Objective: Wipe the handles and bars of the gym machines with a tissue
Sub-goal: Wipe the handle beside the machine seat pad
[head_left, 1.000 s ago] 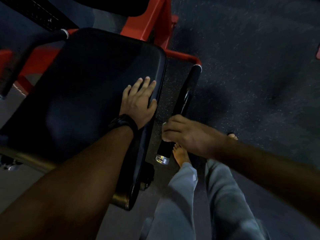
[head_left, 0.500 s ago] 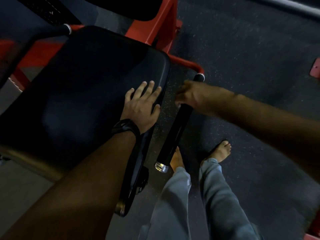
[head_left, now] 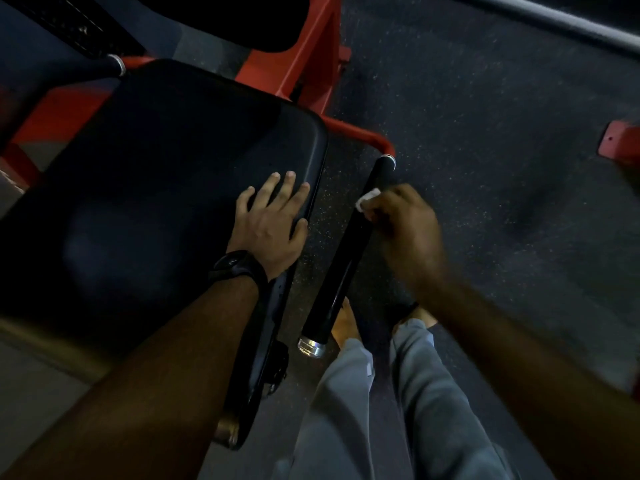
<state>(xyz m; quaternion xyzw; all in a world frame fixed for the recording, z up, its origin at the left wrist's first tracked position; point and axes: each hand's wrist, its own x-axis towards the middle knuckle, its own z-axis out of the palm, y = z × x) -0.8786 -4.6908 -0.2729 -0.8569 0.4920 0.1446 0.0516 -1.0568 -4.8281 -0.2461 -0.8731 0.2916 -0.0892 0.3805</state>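
A black padded handle [head_left: 341, 265] with silver end caps runs diagonally beside the machine's seat, fixed to a red frame at its far end. My right hand [head_left: 407, 233] holds a small white tissue [head_left: 367, 199] against the upper part of this handle, fingers curled round the tissue. My left hand [head_left: 272, 223] rests flat on the right edge of the black seat pad [head_left: 156, 188], fingers straight and spread. A black watch sits on that wrist.
The red machine frame [head_left: 304, 64] rises behind the seat. A second black handle [head_left: 104, 64] lies at the seat's far left. My bare feet and grey trouser legs [head_left: 381, 410] stand just below the handle on dark rubber flooring. A red bracket [head_left: 620, 143] sits at right.
My right hand slid up the handle from its lower end to near the top, then came back down a little. The tissue now shows. My left hand stayed on the seat.
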